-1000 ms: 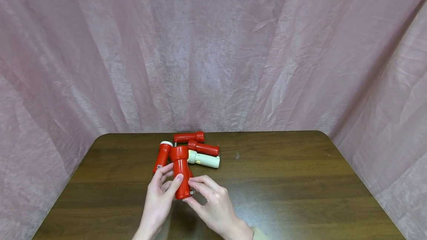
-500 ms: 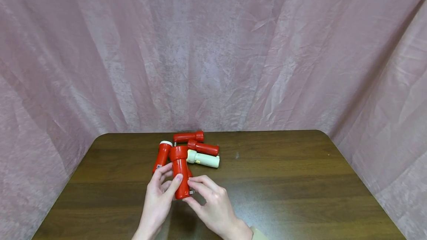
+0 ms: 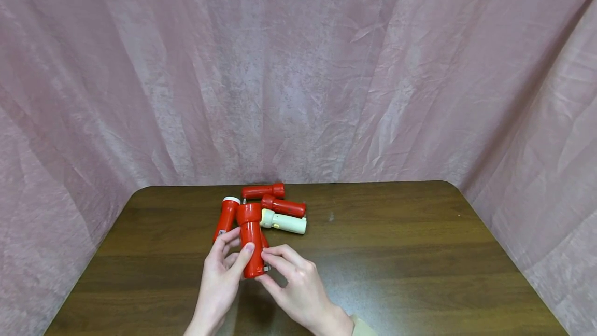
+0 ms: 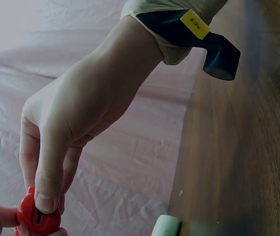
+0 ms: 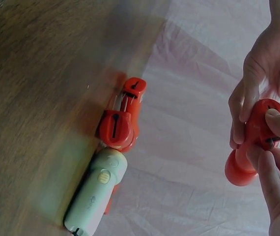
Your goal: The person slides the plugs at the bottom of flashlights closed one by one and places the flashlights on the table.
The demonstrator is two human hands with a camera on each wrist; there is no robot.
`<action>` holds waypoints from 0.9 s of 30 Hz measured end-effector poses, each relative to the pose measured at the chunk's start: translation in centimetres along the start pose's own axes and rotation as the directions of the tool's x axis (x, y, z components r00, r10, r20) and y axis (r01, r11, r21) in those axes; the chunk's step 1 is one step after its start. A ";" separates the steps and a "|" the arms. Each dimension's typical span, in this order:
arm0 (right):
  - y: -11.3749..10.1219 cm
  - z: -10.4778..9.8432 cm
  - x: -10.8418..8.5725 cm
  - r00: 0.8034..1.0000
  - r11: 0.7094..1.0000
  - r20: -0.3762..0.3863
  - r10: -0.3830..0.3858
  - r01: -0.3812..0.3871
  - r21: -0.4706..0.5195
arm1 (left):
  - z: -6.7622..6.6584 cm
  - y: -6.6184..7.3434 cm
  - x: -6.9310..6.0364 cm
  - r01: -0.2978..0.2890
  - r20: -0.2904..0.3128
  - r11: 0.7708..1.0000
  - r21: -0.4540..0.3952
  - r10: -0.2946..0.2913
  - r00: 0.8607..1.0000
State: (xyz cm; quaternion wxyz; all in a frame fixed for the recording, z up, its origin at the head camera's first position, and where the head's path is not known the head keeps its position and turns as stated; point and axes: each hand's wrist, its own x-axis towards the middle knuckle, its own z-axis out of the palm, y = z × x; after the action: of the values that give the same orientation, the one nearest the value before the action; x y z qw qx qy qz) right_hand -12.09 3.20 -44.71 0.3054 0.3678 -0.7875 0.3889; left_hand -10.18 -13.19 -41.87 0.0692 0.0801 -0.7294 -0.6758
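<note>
Both hands hold one red flashlight above the near left part of the table, its wide head pointing away. The left hand grips the body from the left, thumb across its top. The right hand pinches the tail end, fingertips on the side and thumb at the end face. Small metal prongs stick out at the tail, near the right fingers. In the right wrist view the same flashlight shows between the left hand and the right hand. Its underside is hidden.
Beyond the hands lie a pale green flashlight, a red flashlight, another red flashlight at the back, and a white-rimmed red flashlight at left. A red piece shows partly behind the held one. Pink curtains surround the wooden table.
</note>
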 end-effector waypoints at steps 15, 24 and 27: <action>0.0 0.2 -0.2 1.000 1.000 -0.029 -0.001 0.001 0.010 | 0.1 0.1 -0.1 0.018 0.001 1.000 0.010 -0.018 1.000; 0.1 0.5 -0.2 0.992 0.997 -0.093 -0.080 0.077 -0.032 | 0.1 0.0 -0.1 0.008 0.004 1.000 0.009 -0.008 1.000; 0.1 0.6 -0.2 0.993 0.997 -0.091 -0.074 0.071 -0.037 | 0.1 0.0 -0.2 0.002 0.001 1.000 0.008 -0.002 1.000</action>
State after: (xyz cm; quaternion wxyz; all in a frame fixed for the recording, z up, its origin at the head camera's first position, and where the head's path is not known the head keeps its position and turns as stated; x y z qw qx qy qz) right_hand -12.17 2.81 -45.17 0.3615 0.3726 -0.7652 0.3807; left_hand -10.06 -13.02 -41.89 0.0676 0.0807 -0.7322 -0.6729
